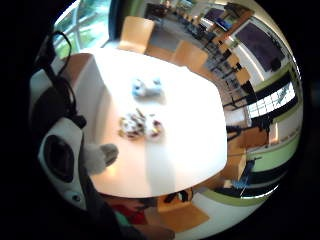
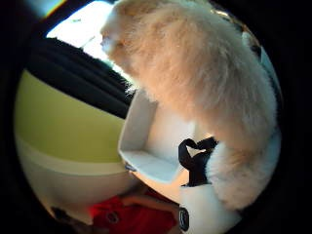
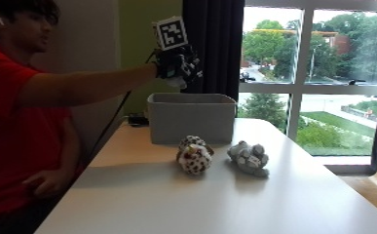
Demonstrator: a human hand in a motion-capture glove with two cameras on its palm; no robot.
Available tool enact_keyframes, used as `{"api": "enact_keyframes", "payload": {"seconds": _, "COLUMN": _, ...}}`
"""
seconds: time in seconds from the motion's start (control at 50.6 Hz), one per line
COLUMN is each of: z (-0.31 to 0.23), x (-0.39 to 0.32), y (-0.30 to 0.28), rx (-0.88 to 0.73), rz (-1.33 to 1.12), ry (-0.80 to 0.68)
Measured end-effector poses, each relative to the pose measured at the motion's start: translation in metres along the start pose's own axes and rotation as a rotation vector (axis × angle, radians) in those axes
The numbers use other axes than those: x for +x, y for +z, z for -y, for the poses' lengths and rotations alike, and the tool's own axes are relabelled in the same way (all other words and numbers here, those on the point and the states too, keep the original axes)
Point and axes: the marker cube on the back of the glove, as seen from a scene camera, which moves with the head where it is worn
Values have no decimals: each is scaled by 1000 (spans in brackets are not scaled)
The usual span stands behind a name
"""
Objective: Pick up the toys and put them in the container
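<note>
The gloved right hand (image 3: 177, 65) grips a cream plush toy (image 2: 204, 83) above the grey container (image 3: 191, 117), so it seems nearly stored, while the spotted plush toy (image 3: 194, 155) and grey plush toy (image 3: 249, 157) remain on the desk (image 3: 175, 204).

A bright room with a white table by a large window.

The white table (image 3: 201, 195) stood against a tall window (image 3: 317, 73) with pale frames, through which daylight came in over trees, a lawn and a road outside. A dark curtain (image 3: 213, 46) hung at the window's left edge, and beside it the wall (image 3: 136, 48) was painted yellow-green, with a paler wall section further left. In the little finger side palm view, light wooden chairs (image 1: 136, 34) stood at the far side of the table, and more tables and chairs filled the room beyond, under a green band along the wall. The tabletop shone with reflected light.
</note>
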Motion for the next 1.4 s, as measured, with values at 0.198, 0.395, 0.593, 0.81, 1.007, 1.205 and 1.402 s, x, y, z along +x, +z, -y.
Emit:
{"api": "enact_keyframes", "payload": {"seconds": 0.198, "z": 29, "x": -77, "y": 14, "rx": -40, "rz": 48, "ry": -134}}
{"api": "enact_keyframes", "payload": {"seconds": 0.395, "z": 32, "x": -111, "y": 33, "rx": -166, "rz": 134, "ry": -159}}
{"api": "enact_keyframes", "payload": {"seconds": 0.593, "z": 22, "x": -119, "y": 40, "rx": -289, "rz": 199, "ry": -202}}
{"api": "enact_keyframes", "payload": {"seconds": 0.81, "z": 0, "x": -59, "y": 38, "rx": -271, "rz": 114, "ry": -135}}
{"api": "enact_keyframes", "payload": {"seconds": 1.007, "z": -25, "x": 28, "y": 46, "rx": -262, "rz": 97, "ry": -47}}
{"api": "enact_keyframes", "payload": {"seconds": 1.205, "z": -51, "x": 98, "y": 66, "rx": -279, "rz": 47, "ry": 38}}
{"api": "enact_keyframes", "payload": {"seconds": 1.402, "z": -62, "x": 136, "y": 103, "rx": -345, "rz": 89, "ry": 192}}
